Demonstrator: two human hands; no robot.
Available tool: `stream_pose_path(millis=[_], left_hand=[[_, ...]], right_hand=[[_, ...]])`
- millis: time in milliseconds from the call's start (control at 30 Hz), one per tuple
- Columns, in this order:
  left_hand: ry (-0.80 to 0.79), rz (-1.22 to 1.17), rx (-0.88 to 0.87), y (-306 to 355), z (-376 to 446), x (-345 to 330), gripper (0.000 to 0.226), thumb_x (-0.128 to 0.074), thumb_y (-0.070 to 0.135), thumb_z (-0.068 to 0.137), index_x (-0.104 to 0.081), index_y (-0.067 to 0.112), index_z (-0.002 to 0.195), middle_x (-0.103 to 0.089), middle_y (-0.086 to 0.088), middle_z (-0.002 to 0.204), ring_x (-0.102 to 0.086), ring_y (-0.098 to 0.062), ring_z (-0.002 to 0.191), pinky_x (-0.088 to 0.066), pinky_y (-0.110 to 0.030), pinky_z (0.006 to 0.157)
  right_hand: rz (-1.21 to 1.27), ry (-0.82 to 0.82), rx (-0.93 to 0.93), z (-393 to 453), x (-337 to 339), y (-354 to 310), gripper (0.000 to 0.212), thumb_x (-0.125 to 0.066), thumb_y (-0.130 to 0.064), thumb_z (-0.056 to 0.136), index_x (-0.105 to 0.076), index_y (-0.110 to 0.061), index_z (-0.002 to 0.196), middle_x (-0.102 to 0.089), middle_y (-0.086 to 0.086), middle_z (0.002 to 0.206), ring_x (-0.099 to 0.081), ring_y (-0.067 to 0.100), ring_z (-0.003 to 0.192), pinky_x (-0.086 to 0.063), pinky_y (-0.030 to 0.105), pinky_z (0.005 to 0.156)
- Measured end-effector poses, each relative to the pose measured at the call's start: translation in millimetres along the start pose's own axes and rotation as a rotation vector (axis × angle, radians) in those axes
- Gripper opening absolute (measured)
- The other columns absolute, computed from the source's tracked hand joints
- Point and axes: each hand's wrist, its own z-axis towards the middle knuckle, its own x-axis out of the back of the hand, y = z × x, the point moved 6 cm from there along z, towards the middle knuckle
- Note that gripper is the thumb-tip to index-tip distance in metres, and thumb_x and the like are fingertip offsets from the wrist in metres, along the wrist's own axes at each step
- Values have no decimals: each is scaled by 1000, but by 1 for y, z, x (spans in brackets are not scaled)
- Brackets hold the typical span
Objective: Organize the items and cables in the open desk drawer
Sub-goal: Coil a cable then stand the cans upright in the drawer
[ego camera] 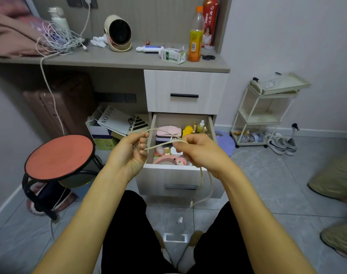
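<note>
We're mid-coil on one cable: judging by the loops, the step in hand is winding the cream cable (pixel 164 144) into a bundle before it goes back in the open drawer (pixel 180 176), lower right of the desk (pixel 129 62), near centre of view. Drawer is pulled out, crammed with small stuff: pink case (pixel 168 131) far side, yellow item (pixel 187 131) and small bottle (pixel 202 126) at the far right, pink and white bits nearer the front, so most of the sorting looks not yet done. Our left hand (pixel 131 153) is curled round one end of the loop, fingers closed on the cable; our right hand (pixel 196 150) pinches the cable at the other end, above the drawer's near right part. Between the hands the cable runs as two strands, one arching up, one straighter below. From the right hand two strands hang down in front of the drawer face, and a plug end (pixel 191 203) dangles just above the floor. Cable looks thin, limp, cream-white, a bit kinked, so loops will likely spring open unless held. Next move, we reckon: draw up the hanging slack, add loops onto the left hand, keep tension, then tuck the tail. Risk: the plug swinging into the drawer front. A bigger tangle of white cables (pixel 60 39) sits on the desk top far left, probably more to do
</note>
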Motion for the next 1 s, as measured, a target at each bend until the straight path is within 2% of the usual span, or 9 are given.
stream_pose_path(millis=[100, 267, 367, 467, 600, 700, 800, 900, 1000], left_hand=[[67, 174, 8, -18, 8, 22, 14, -52, 12, 96, -58, 10, 84, -47, 5, 48, -42, -3, 36, -32, -13, 34], [86, 1143, -142, -49, 25, 43, 8, -64, 17, 91, -68, 11, 93, -68, -5, 83, -64, -15, 72, -48, -17, 62], [-9, 1187, -191, -59, 38, 38, 22, -67, 24, 90, -58, 21, 110, -70, -4, 91, -68, -17, 79, -51, -21, 68], [-37, 1172, -289, -66, 52, 36, 21, -59, 17, 96, -58, 19, 117, -68, -4, 80, -59, -14, 61, -54, -27, 54], [57, 1086, -379, -71, 76, 64, 25, -44, 9, 102, -66, 16, 111, -66, 0, 75, -54, -9, 52, -50, -29, 59], [-75, 1398, -347, -83, 85, 74, 29, -55, 14, 97, -61, 19, 125, -70, -2, 99, -65, -16, 87, -47, -24, 81], [-332, 1669, -457, -102, 81, 53, 47, -67, 29, 90, -55, 19, 135, -61, -1, 130, -53, -17, 119, -38, -26, 99], [-464, 1585, -504, -112, 77, 28, 25, -62, 35, 92, -68, 22, 112, -70, 4, 103, -61, -12, 95, -50, -34, 85], [-320, 1396, -554, -99, 83, 35, 19, -58, 19, 94, -70, 18, 79, -67, 6, 70, -60, -9, 66, -54, -40, 72]], right_hand=[[-36, 51, -34, 2, -3, 36, 11, -71, -29, 84, -62, -26, 89, -60, 3, 73, -48, 9, 54, -40, 26, 57], [-239, 59, -83, 8, -28, 87, 12, -67, -18, 84, -63, -25, 94, -60, -6, 87, -56, 12, 75, -44, 23, 63], [-312, -3, -66, 13, -41, 110, 16, -69, -14, 83, -63, -24, 94, -63, -4, 83, -58, 11, 73, -42, 15, 56], [-315, -99, -10, 14, -54, 125, 28, -72, -17, 83, -58, -25, 105, -62, -11, 91, -52, 2, 64, -43, 12, 57], [-142, -42, -31, 14, -53, 152, 48, -74, -22, 83, -50, -32, 124, -59, -7, 106, -52, 6, 65, -49, 21, 63], [-121, 95, -38, 20, -42, 165, 28, -66, -14, 90, -58, -24, 115, -69, -6, 92, -62, 9, 77, -49, 25, 71], [-127, 83, -15, 32, -40, 162, 12, -64, -13, 91, -65, -22, 99, -73, -8, 82, -67, 4, 81, -53, 28, 77], [-117, 108, 37, 39, -35, 152, 6, -64, -15, 91, -67, -17, 96, -69, -10, 72, -61, -1, 66, -47, 19, 64], [-15, 128, -3, 38, -26, 158, 5, -63, -16, 93, -68, -14, 92, -71, -4, 71, -59, 3, 60, -48, 25, 61]])
